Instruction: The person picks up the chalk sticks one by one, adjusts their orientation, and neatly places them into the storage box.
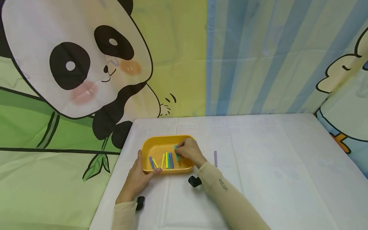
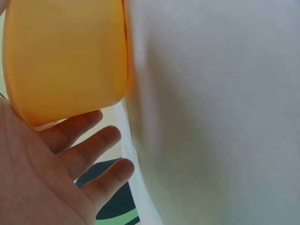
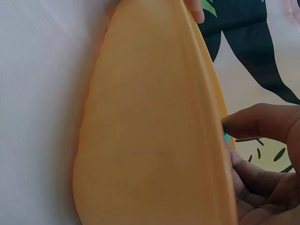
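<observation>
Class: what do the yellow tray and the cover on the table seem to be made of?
Yellow tray: probably plastic, smooth with a soft sheen, rounded moulded corners and rim. Table cover: likely thin white cloth or plastic sheeting; it shows fold creases and fine texture up close.

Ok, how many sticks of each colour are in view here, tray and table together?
By the head view, as far as it resolves:
Blue sticks: 2, in the yellow tray
Yellow sticks: 3, in the tray
Teal stick: 1, pinched by the right hand
Purple stick: 1, on the table
Total: 7

Open table (image 1: 273, 153) right; purple stick (image 1: 215, 158) only obstacle.
</observation>
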`<action>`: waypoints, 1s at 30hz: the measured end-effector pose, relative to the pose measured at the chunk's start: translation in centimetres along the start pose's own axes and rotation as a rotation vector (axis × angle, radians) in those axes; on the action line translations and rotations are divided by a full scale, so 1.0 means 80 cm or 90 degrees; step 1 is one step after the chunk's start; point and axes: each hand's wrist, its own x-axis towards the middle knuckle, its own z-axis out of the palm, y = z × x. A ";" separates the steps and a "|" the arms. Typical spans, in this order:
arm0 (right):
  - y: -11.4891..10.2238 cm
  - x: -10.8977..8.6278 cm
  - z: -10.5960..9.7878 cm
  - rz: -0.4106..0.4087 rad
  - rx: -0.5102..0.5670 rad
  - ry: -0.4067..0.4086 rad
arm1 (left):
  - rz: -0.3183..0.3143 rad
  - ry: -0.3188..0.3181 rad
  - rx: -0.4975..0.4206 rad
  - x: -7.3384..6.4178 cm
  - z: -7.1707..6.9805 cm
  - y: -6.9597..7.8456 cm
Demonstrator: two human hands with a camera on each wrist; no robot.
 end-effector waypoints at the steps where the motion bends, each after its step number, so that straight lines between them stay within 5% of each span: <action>1: 0.000 0.001 0.003 0.000 -0.004 0.001 | 0.000 0.000 -0.001 0.000 0.000 0.000; 30: 0.016 0.007 0.039 0.037 -0.061 0.009 | 0.006 0.013 0.011 0.000 0.000 -0.002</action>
